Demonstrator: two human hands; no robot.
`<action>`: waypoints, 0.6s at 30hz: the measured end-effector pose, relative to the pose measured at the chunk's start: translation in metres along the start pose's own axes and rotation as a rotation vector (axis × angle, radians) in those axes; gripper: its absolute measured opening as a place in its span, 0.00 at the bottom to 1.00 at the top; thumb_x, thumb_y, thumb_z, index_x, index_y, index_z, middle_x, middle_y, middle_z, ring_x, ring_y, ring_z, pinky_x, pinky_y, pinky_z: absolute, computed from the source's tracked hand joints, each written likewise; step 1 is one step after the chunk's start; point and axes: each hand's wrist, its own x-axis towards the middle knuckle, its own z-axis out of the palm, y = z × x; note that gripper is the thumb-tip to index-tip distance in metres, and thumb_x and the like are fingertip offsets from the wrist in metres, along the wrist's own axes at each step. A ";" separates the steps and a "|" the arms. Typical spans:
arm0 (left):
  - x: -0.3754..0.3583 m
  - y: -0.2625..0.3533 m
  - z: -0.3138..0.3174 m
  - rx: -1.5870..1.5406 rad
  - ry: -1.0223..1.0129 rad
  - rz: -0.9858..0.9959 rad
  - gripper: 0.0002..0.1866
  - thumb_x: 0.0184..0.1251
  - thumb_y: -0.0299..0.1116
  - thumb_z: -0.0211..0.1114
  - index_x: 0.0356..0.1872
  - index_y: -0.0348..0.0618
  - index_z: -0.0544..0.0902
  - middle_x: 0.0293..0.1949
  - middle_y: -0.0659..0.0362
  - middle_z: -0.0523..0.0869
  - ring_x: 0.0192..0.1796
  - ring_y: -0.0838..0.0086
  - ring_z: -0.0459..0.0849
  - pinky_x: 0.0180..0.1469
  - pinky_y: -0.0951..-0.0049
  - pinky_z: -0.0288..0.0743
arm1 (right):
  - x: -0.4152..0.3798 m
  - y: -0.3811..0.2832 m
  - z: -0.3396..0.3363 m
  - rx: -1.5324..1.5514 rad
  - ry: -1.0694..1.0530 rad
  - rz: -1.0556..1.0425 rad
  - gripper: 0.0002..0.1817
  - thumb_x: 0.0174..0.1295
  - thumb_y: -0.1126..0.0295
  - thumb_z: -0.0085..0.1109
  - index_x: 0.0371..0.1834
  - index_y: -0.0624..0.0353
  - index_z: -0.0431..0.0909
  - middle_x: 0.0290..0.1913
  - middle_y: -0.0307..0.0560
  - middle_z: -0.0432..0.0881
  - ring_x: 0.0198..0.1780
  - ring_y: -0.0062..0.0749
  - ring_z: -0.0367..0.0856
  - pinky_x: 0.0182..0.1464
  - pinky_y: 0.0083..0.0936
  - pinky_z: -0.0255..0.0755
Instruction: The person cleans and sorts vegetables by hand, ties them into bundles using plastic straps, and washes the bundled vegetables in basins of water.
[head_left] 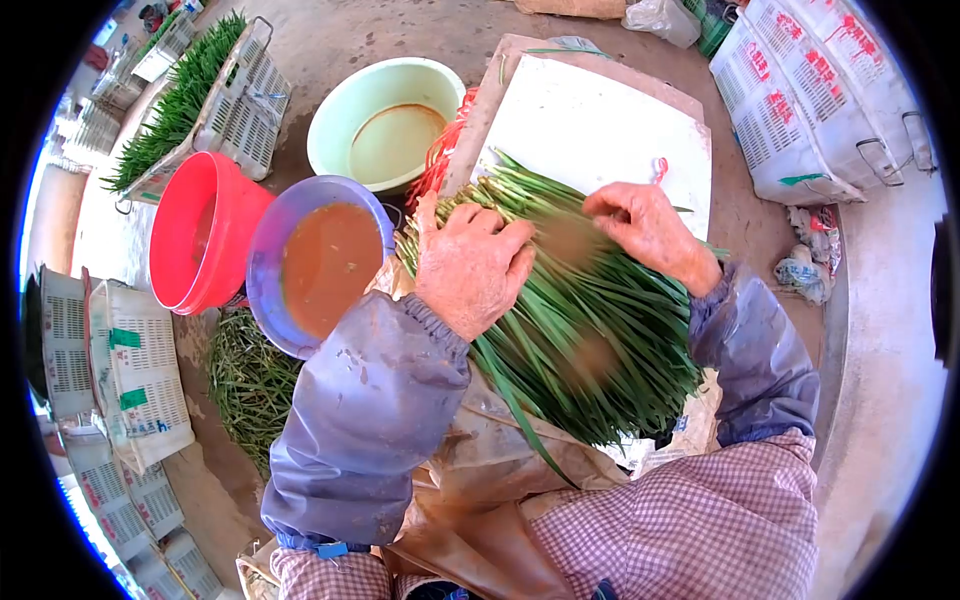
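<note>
A large bundle of long green stalks point(590, 320) lies across my lap and the near edge of a white board point(590, 120). My left hand point(468, 262) rests on the pale stem ends at the bundle's left, its fingers bent over them. To the right, my right hand point(648, 228) is over the upper side of the leaves, thumb and fingertips pressed together; what they hold, if anything, is too small to tell. A small red and white piece point(660, 169) lies on the board beyond that hand. Blurry brown patches cover part of the leaves.
Left of the board stand a pale green basin point(340, 130), a purple basin of brown water point(262, 255) and a red bucket point(180, 235). Red ties point(437, 160) hang at the board's left edge. White crates point(800, 110) stand at right; more crates and cut greens point(250, 380) are at left.
</note>
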 end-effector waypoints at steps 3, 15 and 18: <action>0.002 0.003 -0.009 0.032 -0.146 -0.028 0.11 0.59 0.39 0.66 0.43 0.54 0.84 0.37 0.63 0.83 0.50 0.67 0.79 0.65 0.40 0.53 | 0.001 -0.002 0.005 -0.077 -0.032 0.078 0.09 0.56 0.76 0.56 0.39 0.66 0.79 0.25 0.40 0.78 0.28 0.19 0.72 0.33 0.21 0.69; 0.001 0.010 -0.013 0.127 -0.038 0.009 0.13 0.57 0.39 0.68 0.45 0.58 0.85 0.38 0.64 0.78 0.49 0.70 0.78 0.66 0.30 0.47 | 0.023 0.003 0.004 0.495 -0.107 0.310 0.05 0.63 0.72 0.57 0.32 0.62 0.78 0.27 0.38 0.81 0.26 0.19 0.75 0.27 0.18 0.68; 0.004 0.016 -0.020 0.159 0.018 0.075 0.14 0.53 0.36 0.68 0.44 0.55 0.85 0.40 0.61 0.75 0.49 0.68 0.77 0.64 0.38 0.54 | 0.028 -0.002 0.002 0.705 -0.090 0.343 0.05 0.65 0.70 0.57 0.33 0.59 0.78 0.30 0.39 0.82 0.27 0.18 0.76 0.26 0.16 0.68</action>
